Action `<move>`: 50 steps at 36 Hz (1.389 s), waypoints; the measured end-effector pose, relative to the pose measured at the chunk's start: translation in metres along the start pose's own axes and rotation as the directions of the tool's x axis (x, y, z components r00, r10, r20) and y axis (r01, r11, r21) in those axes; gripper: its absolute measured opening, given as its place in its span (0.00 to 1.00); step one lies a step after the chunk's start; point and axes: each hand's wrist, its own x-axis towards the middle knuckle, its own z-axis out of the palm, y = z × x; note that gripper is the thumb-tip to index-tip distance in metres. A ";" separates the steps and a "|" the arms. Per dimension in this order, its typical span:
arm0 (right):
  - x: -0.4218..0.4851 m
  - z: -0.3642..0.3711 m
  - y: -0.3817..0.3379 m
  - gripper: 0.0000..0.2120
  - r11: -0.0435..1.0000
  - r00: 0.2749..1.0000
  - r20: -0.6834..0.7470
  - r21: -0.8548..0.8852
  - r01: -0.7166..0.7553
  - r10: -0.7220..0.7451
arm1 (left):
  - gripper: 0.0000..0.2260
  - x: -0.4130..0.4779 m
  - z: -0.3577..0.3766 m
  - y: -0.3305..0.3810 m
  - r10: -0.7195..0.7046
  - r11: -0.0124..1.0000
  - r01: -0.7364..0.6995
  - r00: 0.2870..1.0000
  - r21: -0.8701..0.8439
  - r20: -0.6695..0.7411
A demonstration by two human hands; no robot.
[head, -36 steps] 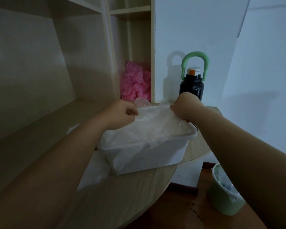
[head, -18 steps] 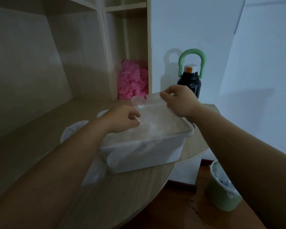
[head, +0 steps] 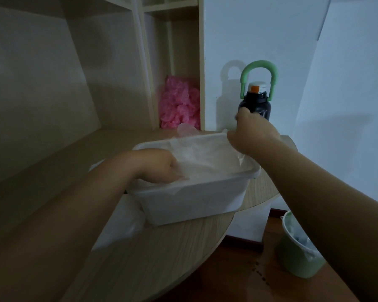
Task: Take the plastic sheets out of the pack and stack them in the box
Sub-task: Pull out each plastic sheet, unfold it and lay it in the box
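**At the rounded desk: sheets lying in the white box**

Along your left side, the pale wooden shelving (head: 52, 94) is taking up most of the view. The rounded wooden desk (head: 162, 269) is running out from it toward you. The white box (head: 194, 201) is sitting on the desk near its curved edge. The plastic sheets (head: 205, 162) are lying inside it, filling it to the rim and draping over the near wall.

The pack (head: 122, 223), a limp clear bag, is lying on the desk against the box's left side, partly under your left forearm. On the floor to your right, a green bin (head: 297, 253) is standing with a liner in it. A pink bundle (head: 179, 105) is sitting in the narrow shelf bay behind the box. A dark bottle (head: 256, 105) with a green handle is standing against the wall beside it.

Your right hand (head: 251, 136) is hovering over the box's far right corner, fingers curled and pinching the edge of the top sheet. Your left hand (head: 159, 168) is resting on the sheets at the near left of the box. Its fingertips are sinking into the film, so I cannot tell whether they are gripping or only pressing.
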 end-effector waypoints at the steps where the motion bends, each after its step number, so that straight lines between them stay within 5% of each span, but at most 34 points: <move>1: -0.002 -0.004 -0.002 0.16 0.993 0.992 -0.037 -0.017 0.117 -0.118 | 0.19 0.003 0.000 -0.001 -0.023 0.998 0.021 0.999 0.061 0.029; 4: -0.005 -0.013 -0.012 0.16 0.905 0.905 0.011 0.011 0.424 -0.425 | 0.19 0.005 -0.001 0.001 -0.040 0.992 0.032 0.997 0.120 0.062; 6: -0.008 -0.012 -0.020 0.18 0.887 0.854 0.240 0.103 0.450 -0.462 | 0.19 0.006 -0.002 0.004 -0.064 0.992 0.055 0.995 0.117 0.073; 10: 0.000 0.012 -0.026 0.32 0.916 0.710 0.644 -0.036 0.400 -0.284 | 0.20 0.013 0.005 -0.002 -0.081 0.985 0.061 0.989 0.158 0.125; 14: 0.005 0.032 -0.026 0.36 0.881 0.662 0.741 -0.235 0.411 -0.111 | 0.19 0.028 0.015 -0.011 -0.128 0.964 0.092 0.983 0.251 0.130; 18: -0.001 0.038 -0.030 0.26 0.895 0.611 0.790 -0.230 0.383 -0.058 | 0.23 0.038 0.023 -0.010 -0.190 0.939 0.145 0.974 0.313 0.119; 22: -0.002 0.044 -0.030 0.22 0.902 0.641 0.762 -0.212 0.377 -0.089 | 0.20 0.034 0.023 -0.003 -0.170 0.933 0.129 0.981 0.335 0.098; 26: -0.001 0.030 -0.030 0.27 0.937 0.767 0.622 -0.152 0.315 -0.156 | 0.20 0.012 0.009 -0.010 -0.103 0.951 0.094 0.995 0.294 0.017; 29: -0.004 0.014 -0.036 0.19 0.948 0.855 0.465 -0.092 0.306 -0.230 | 0.30 -0.008 0.001 -0.023 -0.070 0.993 0.085 0.983 0.083 -0.171; 34: -0.024 0.002 -0.062 0.16 0.949 0.944 0.130 0.135 0.286 -0.303 | 0.22 -0.047 0.003 -0.045 -0.152 0.939 -0.021 0.870 -0.344 -0.470; 41: -0.080 0.020 -0.128 0.11 0.810 0.896 -0.197 0.384 0.443 -0.397 | 0.17 -0.098 0.047 -0.089 -0.392 0.825 -0.061 0.654 -0.561 -0.647; 45: -0.119 0.041 -0.159 0.11 0.720 0.856 -0.192 0.472 0.509 -0.479 | 0.16 -0.116 0.087 -0.113 -0.470 0.761 -0.022 0.669 -0.648 -0.575; 50: -0.144 0.089 -0.177 0.14 0.746 0.862 -0.035 0.484 0.458 -0.506 | 0.17 -0.129 0.136 -0.126 -0.491 0.788 0.122 0.715 -0.603 -0.497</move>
